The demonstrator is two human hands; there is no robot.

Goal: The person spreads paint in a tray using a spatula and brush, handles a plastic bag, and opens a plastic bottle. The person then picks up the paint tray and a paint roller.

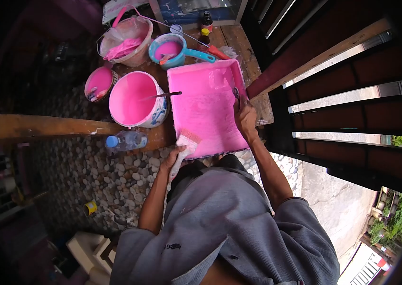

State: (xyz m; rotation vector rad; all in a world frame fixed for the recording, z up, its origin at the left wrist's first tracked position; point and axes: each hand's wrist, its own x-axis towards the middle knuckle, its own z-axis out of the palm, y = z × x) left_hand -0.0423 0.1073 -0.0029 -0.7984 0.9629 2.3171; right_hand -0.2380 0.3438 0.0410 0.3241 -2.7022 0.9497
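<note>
My left hand point(175, 156) is closed around a paint-stained brush point(187, 142), its bristles pointing up at the lower left corner of a large pink tray point(205, 102). At the tray's right side, my right hand point(245, 115) is closed, with a small dark thing showing just above its fingers; whether it grips this or the tray's rim is too unclear to tell. Wet pink paint covers the tray's inside. Left of the tray stands a white bucket point(156, 110) of pink paint, with a dark stick across its rim.
Behind are a turquoise dipper point(175, 59), a bucket with a pink cloth point(139, 52), a small paint tub point(100, 80), bottles point(206, 23) and a red-handled roller frame point(217, 51). A plastic bottle point(132, 141) lies front left. Dark slats point(353, 92) rise at the right.
</note>
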